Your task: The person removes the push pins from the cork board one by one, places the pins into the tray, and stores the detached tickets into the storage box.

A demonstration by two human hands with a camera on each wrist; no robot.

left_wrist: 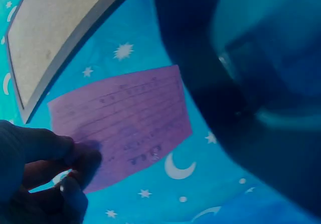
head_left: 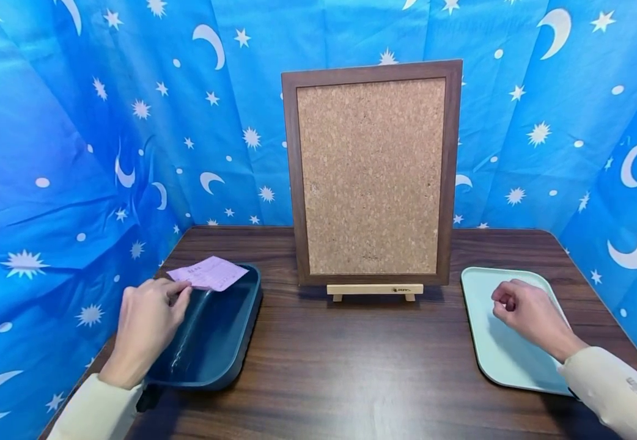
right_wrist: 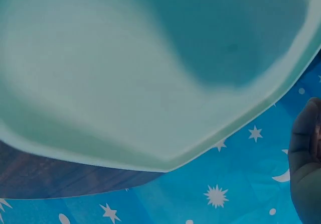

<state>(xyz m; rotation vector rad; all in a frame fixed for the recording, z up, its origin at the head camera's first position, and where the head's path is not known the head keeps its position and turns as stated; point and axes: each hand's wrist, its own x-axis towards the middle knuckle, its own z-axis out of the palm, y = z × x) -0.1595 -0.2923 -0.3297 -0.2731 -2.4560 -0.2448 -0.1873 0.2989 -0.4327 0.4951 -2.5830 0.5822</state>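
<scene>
My left hand [head_left: 178, 293] pinches a pink paper slip [head_left: 208, 273] by its near corner, just above the far left rim of a dark blue tray [head_left: 225, 330]. The left wrist view shows the slip [left_wrist: 125, 123] with printed lines, my fingers [left_wrist: 75, 158] on its edge, and the tray [left_wrist: 251, 83] beside it. My right hand [head_left: 502, 302] hovers over a pale mint tray [head_left: 494, 348] with fingers curled; I see nothing in it. In the right wrist view the tray [right_wrist: 125, 73] looks bare, with one fingertip [right_wrist: 306, 153] at the right edge.
A framed cork board [head_left: 370, 177] stands upright on a small wooden easel [head_left: 375, 289] at the middle back of the dark wooden table [head_left: 351, 366]. Blue star-and-moon cloth [head_left: 76, 153] walls in the back and both sides.
</scene>
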